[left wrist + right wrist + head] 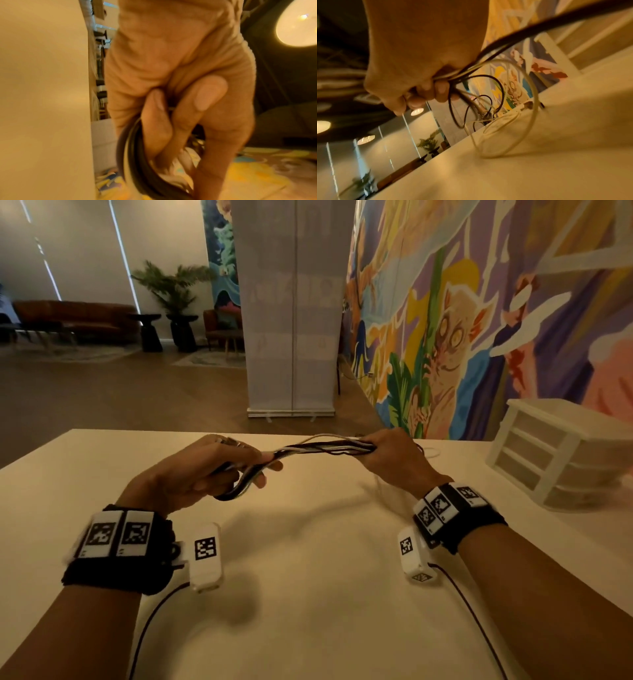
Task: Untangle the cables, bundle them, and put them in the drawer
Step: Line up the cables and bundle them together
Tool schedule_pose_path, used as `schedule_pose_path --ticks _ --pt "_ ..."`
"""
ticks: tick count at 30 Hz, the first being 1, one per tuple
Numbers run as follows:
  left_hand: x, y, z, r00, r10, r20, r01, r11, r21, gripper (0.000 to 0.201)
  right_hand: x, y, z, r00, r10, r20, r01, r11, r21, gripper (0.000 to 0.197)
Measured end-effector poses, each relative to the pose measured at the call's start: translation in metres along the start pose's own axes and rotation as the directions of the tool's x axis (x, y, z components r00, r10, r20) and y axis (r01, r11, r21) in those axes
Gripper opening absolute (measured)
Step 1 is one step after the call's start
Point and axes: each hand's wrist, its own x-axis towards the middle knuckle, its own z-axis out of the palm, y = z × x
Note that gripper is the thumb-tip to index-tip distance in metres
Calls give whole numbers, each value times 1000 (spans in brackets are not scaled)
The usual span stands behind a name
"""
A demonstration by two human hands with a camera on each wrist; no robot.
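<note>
Head view. The left hand (202, 470) and right hand (394, 460) are raised above the table (308, 594), each clenched around one end of the cable bundle (322, 447). The bundle — thin round black and white cables laid side by side — spans the gap between the hands. At the left hand it folds back into a loop below the fingers. The table surface is smooth, matte and cream-coloured; its far edge runs just beyond both hands, and bare surface extends from below the hands toward the person. The drawer unit (561, 453), white, boxy, with translucent drawer fronts, stands on the table to the right of the right hand, well apart from it. Both wrists carry black bands with white coded marker blocks.

Left wrist view. The left hand (180, 108) grips the cable bundle (137, 155); the fingers (202, 97) curl over the dark, glossy curved strands. The picture is blurred. The table (42, 94) fills the frame's left side as a flat cream plane.

Right wrist view. The right hand (419, 67) is closed tightly on the cable bundle (488, 51), which exits toward the upper right. Loose ends hang below the fist — a thin black loop and a wide pale loop that touches the table (556, 148). The table edge runs diagonally just beyond these loops.
</note>
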Motion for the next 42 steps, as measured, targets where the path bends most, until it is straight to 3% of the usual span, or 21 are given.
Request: schedule_pose_path --ticks 3,5,7,9,11,13,16,19,22,27,29,32,34,35,36,38,40,42 --pt "11 -12 4 983 4 -182 -52 965 -255 42 -6 19 -4 998 39 46 -35 996 -85 24" --pt "20 -16 13 951 13 -310 -123 932 -340 41 -4 23 -7 971 134 196 -70 951 -302 39" --pt "27 -16 24 923 16 -384 -175 907 -384 35 -3 13 -10 906 209 369 -1 871 -492 77" --pt "31 -14 36 923 38 -383 -227 857 -462 31 -6 -19 -16 875 99 474 81 935 -345 121" --pt "33 -10 49 920 76 -383 -279 813 -510 33 -10 -61 -15 898 -98 430 159 981 -109 131" --pt "32 -1 59 912 113 -394 -323 790 -521 40 -10 -94 -1 904 -191 382 222 974 -38 114" --pt "25 9 54 870 156 -468 -412 751 -516 44 -11 -109 16 863 -196 465 207 978 28 51" --pt "20 7 33 832 119 -542 -468 677 -568 41 -12 -109 14 832 -248 496 174 966 190 35" --pt "21 -1 20 806 92 -585 -503 627 -594 39 -8 -106 4 832 -270 484 206 962 181 38" --pt "35 -21 12 817 -45 -575 -445 583 -679 43 -14 -89 -3 852 -118 509 32 984 175 67" --pt "41 -29 17 863 -100 -494 -351 584 -732 44 -18 -85 -1 869 -58 491 -29 985 168 69" --pt "40 -33 15 940 -194 -281 -114 596 -795 47 -23 -70 -3 884 -19 466 -36 993 109 66" --pt "37 -33 5 927 -269 -262 -20 660 -751 67 -28 -59 -5 891 -16 454 -26 996 86 66" --pt "36 -32 1 900 -290 -326 -14 728 -685 80 -30 -54 -5 894 -18 448 -22 996 83 65" --pt "34 -29 -1 862 -278 -424 -31 806 -592 89 -33 -50 -5 897 -20 441 -18 996 83 64" --pt "29 -18 5 807 -104 -581 -136 925 -355 80 -37 -47 -4 903 -32 429 -5 996 87 63" --pt "28 -5 22 858 132 -497 -279 931 -234 58 -38 -47 -1 898 -44 437 10 997 81 61" --pt "33 3 48 937 216 -274 -268 948 -169 62 -39 -51 -2 899 -54 434 8 994 108 60"
